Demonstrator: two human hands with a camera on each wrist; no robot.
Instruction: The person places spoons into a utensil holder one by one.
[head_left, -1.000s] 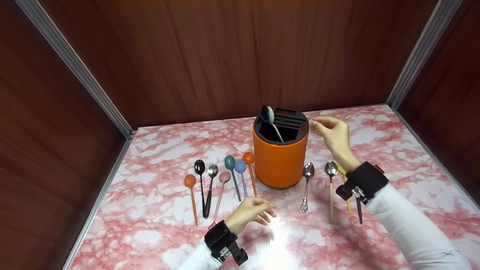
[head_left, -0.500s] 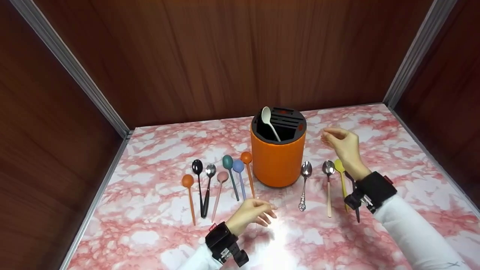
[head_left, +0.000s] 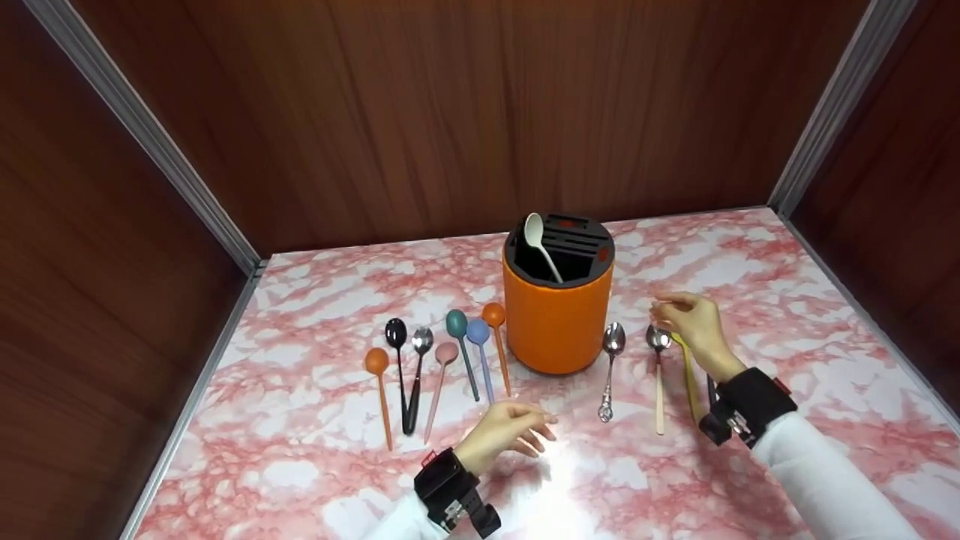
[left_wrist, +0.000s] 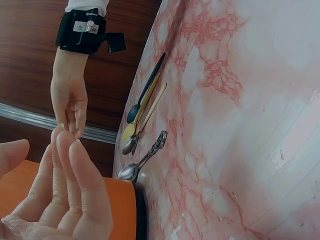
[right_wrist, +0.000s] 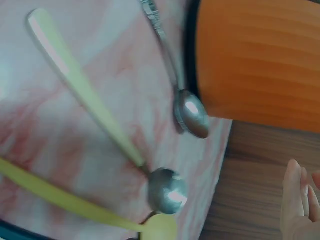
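My right hand (head_left: 688, 322) hangs over the heads of the right-hand spoons, fingers loosely bent and holding nothing. Beneath or beside it lie a spoon with a metal head and cream handle (right_wrist: 90, 95), a yellow spoon (right_wrist: 60, 197) and a dark-handled spoon (left_wrist: 150, 82), partly hidden by the hand and wrist in the head view. An ornate silver spoon (head_left: 609, 371) lies nearer the holder. My left hand (head_left: 506, 435) hovers in front of the orange cylindrical holder (head_left: 556, 326), its fingers relaxed with nothing in them. From the holder's black slotted top leans a white spoon (head_left: 535, 231).
Left of the holder lies a row of several spoons, among them an orange spoon (head_left: 376, 361), a black spoon (head_left: 396, 334), a pink spoon (head_left: 446, 352) and a teal spoon (head_left: 457, 324). Brown wood-look panels (head_left: 450, 112) wall in the marbled table (head_left: 300, 420).
My right hand has moved from beside the holder's top right and down toward the spoons. A dark spoon head beside the white spoon no longer shows above the holder. My left hand barely moved.
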